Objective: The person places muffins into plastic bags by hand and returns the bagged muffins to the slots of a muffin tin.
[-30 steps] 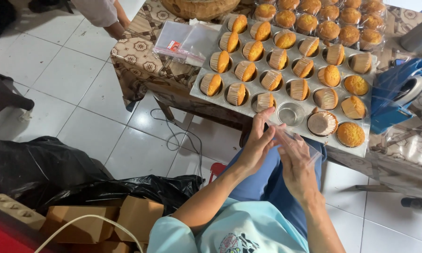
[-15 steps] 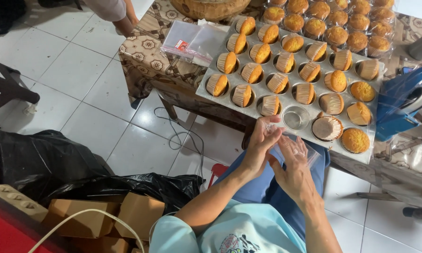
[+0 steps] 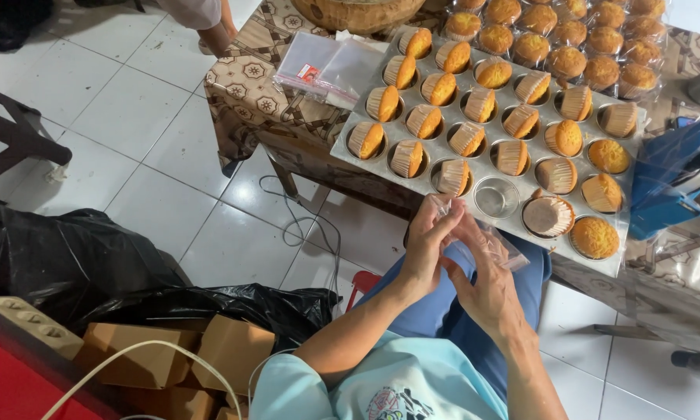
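Observation:
My left hand (image 3: 427, 245) and my right hand (image 3: 486, 284) are together over my lap, both pinching a small clear plastic bag (image 3: 496, 243). Just beyond them a metal muffin tray (image 3: 628, 260) lies on the table edge, filled with golden muffins (image 3: 595, 236) in paper cups, several tipped on their sides. One cup of the tray, nearest my hands, is empty (image 3: 496, 197). An overturned muffin (image 3: 547, 215) sits beside that empty cup.
A stack of clear bags (image 3: 330, 66) lies on the patterned tablecloth (image 3: 245, 85). Bagged muffins (image 3: 591, 43) sit at the far side. A blue sealing device (image 3: 672, 183) stands at right. Black plastic bags (image 3: 70, 264) and cardboard boxes (image 3: 171, 362) lie on the tiled floor left. Another person's legs (image 3: 210, 23) at top.
My hands stayed together at the tray's near edge, working the clear bag; the view shifted slightly. The tray and muffins have not moved.

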